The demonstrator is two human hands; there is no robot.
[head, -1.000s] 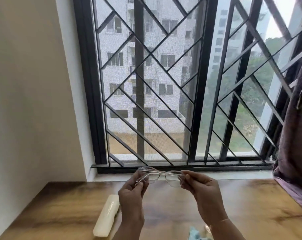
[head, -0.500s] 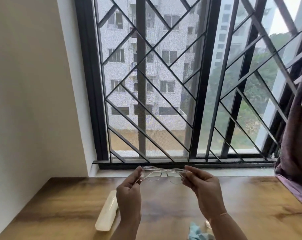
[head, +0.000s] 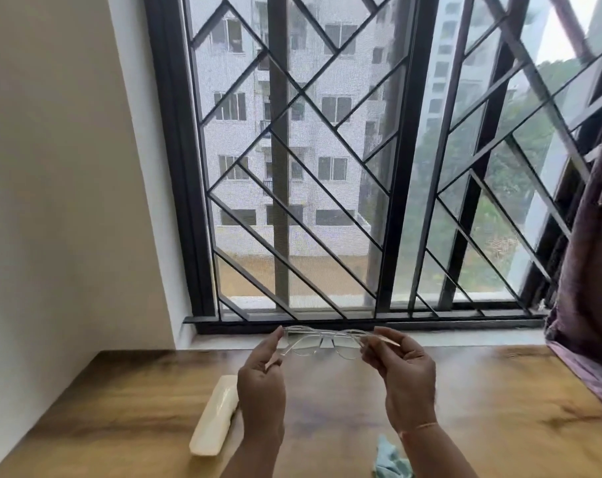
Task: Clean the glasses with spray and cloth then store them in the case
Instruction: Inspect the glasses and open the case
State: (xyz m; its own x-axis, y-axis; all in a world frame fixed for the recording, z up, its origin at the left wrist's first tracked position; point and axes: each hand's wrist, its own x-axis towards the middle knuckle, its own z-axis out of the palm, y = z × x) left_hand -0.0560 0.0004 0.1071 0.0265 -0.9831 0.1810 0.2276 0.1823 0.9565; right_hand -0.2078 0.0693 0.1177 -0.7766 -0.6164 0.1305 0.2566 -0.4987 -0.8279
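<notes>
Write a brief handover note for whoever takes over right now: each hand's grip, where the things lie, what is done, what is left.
The left grip pinches one end of the glasses, the right grip the other, above the table.
The case lies shut on it, left of the hands; the cloth lies by the right forearm. The spray is not in view.
Done: cannot tell whether the lenses are clean.
Left: open the case, store the glasses.

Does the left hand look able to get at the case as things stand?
Probably yes: the case lies on the table just beside the left hand, with nothing between them. That hand is pinching the glasses, though, so the right hand would have to hold them alone.
</notes>
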